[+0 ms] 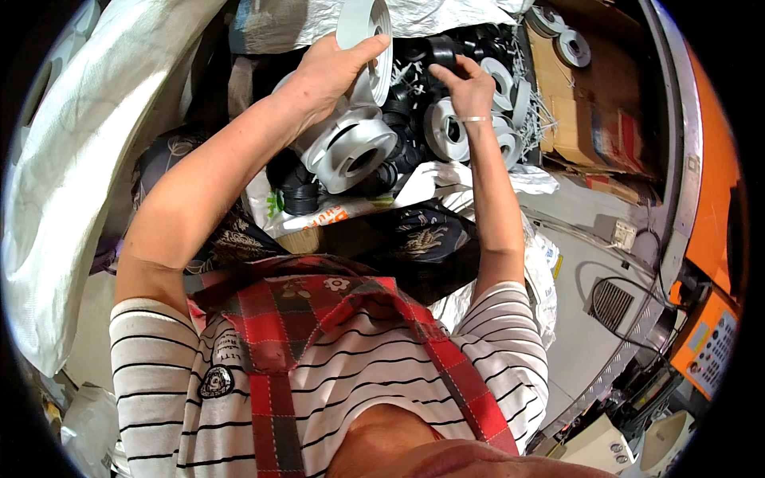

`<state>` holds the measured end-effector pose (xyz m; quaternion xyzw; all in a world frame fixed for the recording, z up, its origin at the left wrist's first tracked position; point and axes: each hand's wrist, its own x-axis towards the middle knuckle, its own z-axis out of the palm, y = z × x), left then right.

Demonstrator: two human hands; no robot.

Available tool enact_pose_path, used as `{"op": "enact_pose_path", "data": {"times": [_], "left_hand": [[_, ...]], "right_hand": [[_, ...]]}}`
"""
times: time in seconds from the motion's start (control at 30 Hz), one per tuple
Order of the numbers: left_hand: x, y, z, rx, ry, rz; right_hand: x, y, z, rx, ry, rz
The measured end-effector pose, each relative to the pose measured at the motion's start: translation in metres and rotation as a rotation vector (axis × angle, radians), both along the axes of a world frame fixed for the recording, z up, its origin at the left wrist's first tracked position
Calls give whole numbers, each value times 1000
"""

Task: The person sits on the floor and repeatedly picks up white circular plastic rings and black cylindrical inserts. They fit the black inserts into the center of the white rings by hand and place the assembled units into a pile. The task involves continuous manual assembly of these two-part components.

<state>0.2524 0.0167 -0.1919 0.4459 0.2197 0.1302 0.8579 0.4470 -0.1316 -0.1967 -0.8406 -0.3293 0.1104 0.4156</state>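
**Clerk:** Nearest item first: red checked cloth apron bib over a black-and-white striped knit shirt, both close under the lens.

**Checker:** Left hand?

**Clerk:** Fingers curled and pressed around the edge of a white flat round plastic spool, thumb on its face, spool held on edge above the heap.

**Checker:** Right hand?

**Clerk:** Fingertips drawn together, pinching at a black round plastic ring; whether it is lifted, cannot tell. Thin metal bangle on the wrist.

**Checker:** Below the fingers?

**Clerk:** Heap of grey-white plastic reels mixed with black rings, just under both palms. Brown cardboard box right of the right fingers; white woven sack well left of the left fingers.
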Motion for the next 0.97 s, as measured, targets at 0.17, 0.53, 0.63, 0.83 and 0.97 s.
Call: {"op": "enact_pose_path", "data": {"times": [0.17,0.53,0.63,0.83,0.97], "left_hand": [[-7,-16,13,-264,-181,-139],[-15,-3,5,39,-2,-406],[-15,-1,3,72,28,-436],[-16,-16,12,22,-164,-369],[-11,-13,5,329,-71,-389]], "right_hand": [[-58,-18,31,94,-36,347],[-95,-24,43,-178,-626,442],[-91,-25,43,-135,-562,500],[-89,-26,42,-61,-419,395],[-94,-20,35,199,378,104]]}}
